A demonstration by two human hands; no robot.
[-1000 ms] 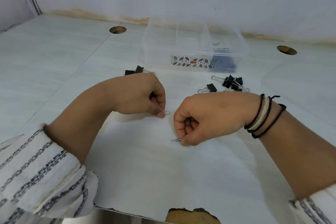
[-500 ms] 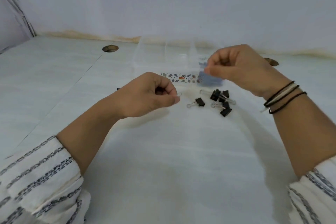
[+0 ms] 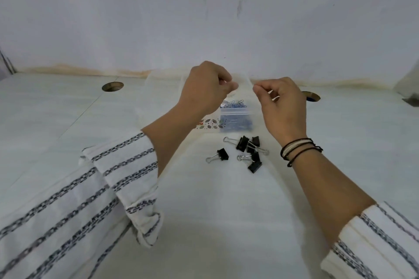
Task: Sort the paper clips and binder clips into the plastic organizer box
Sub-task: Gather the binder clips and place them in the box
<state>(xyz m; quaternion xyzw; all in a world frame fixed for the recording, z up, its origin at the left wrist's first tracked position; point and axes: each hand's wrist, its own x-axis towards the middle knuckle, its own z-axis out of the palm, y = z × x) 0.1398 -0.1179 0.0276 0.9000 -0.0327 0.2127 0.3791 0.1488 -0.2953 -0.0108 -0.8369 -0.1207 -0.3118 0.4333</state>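
Hovering over the clear box (image 3: 158,88) at the desk's far edge: left hand (image 3: 205,90) and right hand (image 3: 281,102), fingers pinched; contents too small to tell. Binder clips (image 3: 247,149) nearby: light, stiff; pinch their black bodies.

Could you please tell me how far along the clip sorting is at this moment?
Blue paper clips already lie in the clear organizer box. Both hands, left and right, hover over it with fingers pinched; their contents are unclear. Black binder clips on the table remain unsorted.
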